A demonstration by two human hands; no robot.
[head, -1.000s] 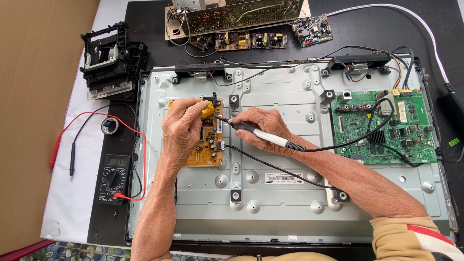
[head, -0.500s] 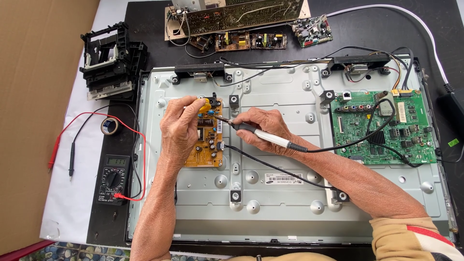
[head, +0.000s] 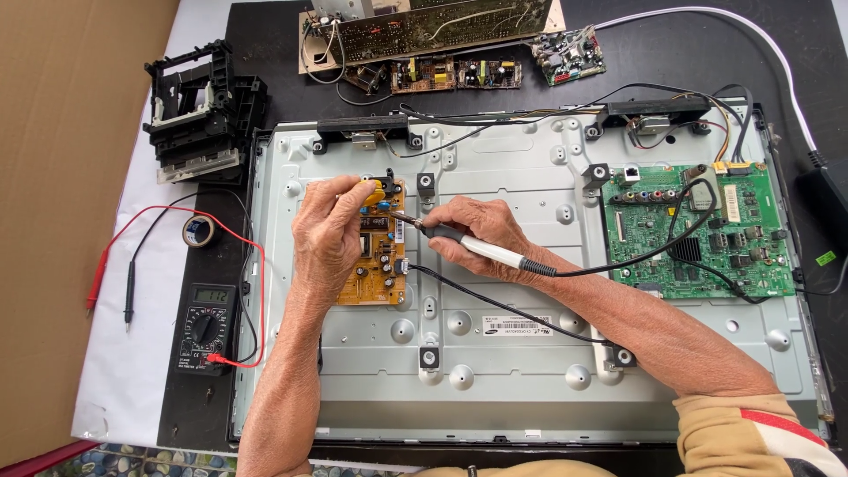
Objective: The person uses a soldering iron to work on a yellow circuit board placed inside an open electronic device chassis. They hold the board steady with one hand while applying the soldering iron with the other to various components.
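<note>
My left hand rests on a small orange circuit board mounted on the grey metal back panel of a flat screen. Its fingertips pinch a yellow component at the board's top. My right hand grips a soldering iron with a white and black handle. The iron's tip touches the board's upper right edge. A black cable runs from the iron's handle to the right.
A green main board sits on the panel's right. A multimeter with red and black probes and a tape roll lie left. A black mechanical frame and several loose circuit boards lie at the top.
Both hands stay on the orange board. The left fingers shifted slightly around the yellow component; the soldering iron hardly moved.
</note>
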